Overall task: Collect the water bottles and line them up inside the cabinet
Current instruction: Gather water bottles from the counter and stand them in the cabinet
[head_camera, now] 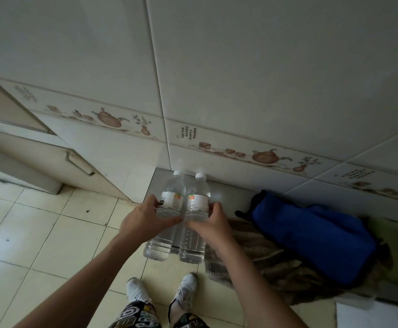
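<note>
Head view: left grip (143, 218) round left bottle (167, 214), right grip (213, 221) round right bottle (196, 216); slick plastic could slip toward 6 o'clock.

left hand (143, 217): arm extended, fingers curled, gripping | right hand (211, 223): arm extended, fingers curled, gripping

Label text on both bottles (176, 204) was too small for me to read. Hands (143, 221) covered the bottles' mid sections. Cabinet (34, 159) was cut off at left edge, so I couldn't see inside. Blue bag (311, 235) hid pt of the blanket (259, 254). White obj (377, 316) bottom rt was cropped, unidentifiable.
</note>
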